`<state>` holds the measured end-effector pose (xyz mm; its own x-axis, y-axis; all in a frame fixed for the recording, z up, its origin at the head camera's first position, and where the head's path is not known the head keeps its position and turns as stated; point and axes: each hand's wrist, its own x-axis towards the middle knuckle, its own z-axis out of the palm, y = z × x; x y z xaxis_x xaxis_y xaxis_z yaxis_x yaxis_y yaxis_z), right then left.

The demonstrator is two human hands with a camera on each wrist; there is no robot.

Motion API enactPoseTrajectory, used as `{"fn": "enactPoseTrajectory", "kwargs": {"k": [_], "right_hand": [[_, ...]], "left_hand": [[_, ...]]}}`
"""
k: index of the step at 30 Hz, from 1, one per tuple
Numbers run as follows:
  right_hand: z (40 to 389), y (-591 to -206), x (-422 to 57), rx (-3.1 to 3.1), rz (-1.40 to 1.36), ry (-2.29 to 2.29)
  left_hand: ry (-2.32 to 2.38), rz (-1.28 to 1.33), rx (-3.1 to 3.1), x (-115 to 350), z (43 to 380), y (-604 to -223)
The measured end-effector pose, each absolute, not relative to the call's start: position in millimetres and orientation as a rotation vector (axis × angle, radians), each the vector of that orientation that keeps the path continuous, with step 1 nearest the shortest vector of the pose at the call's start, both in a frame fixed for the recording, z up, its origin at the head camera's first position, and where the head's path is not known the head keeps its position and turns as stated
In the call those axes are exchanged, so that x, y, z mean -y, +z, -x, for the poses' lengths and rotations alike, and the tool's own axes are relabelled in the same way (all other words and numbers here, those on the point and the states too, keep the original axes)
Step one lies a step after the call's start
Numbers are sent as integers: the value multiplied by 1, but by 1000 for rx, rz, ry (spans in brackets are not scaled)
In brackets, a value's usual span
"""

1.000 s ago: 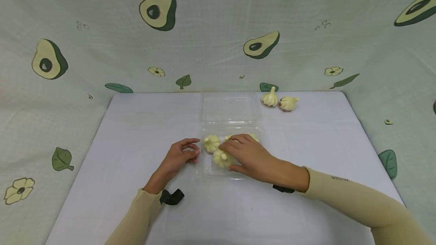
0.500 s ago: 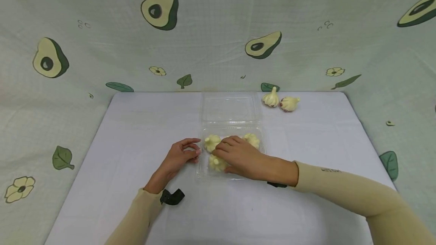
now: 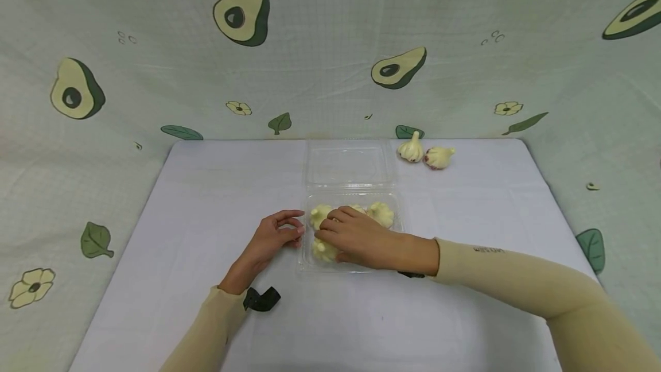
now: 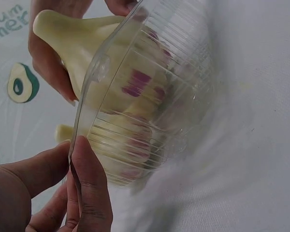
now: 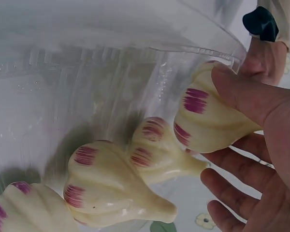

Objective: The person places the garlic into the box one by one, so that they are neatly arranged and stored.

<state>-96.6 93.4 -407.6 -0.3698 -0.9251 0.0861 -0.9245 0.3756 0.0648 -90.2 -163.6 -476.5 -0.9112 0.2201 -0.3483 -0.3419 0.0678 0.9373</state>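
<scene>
In the head view, a hinged clear plastic container lies opened out in the middle of the table. My left hand pinches its left rim between thumb and finger, as the left wrist view shows. Over the front left part of the tray, my right hand grips a garlic bulb, purple-streaked and pale, with the thumb on one side and fingers on the other. Behind it sit a back left garlic bulb, a back right garlic bulb and a partly hidden middle garlic bulb.
The container's flat lid lies back toward the table's far edge. Two loose garlic bulbs, one upright and one on its side, rest right of the lid. A printed cloth hangs behind the white table.
My right hand has moved left and slightly forward with the garlic bulb, uncovering the back right bulb. The left hand stays at the rim.
</scene>
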Motion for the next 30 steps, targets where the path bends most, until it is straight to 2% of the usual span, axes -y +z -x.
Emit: {"fn": "enactPoseTrajectory", "kwargs": {"k": [30], "right_hand": [[105,-426,-76,2403,-1804,-112]], "left_hand": [[1900,125,-1954,163,90,-476]]}}
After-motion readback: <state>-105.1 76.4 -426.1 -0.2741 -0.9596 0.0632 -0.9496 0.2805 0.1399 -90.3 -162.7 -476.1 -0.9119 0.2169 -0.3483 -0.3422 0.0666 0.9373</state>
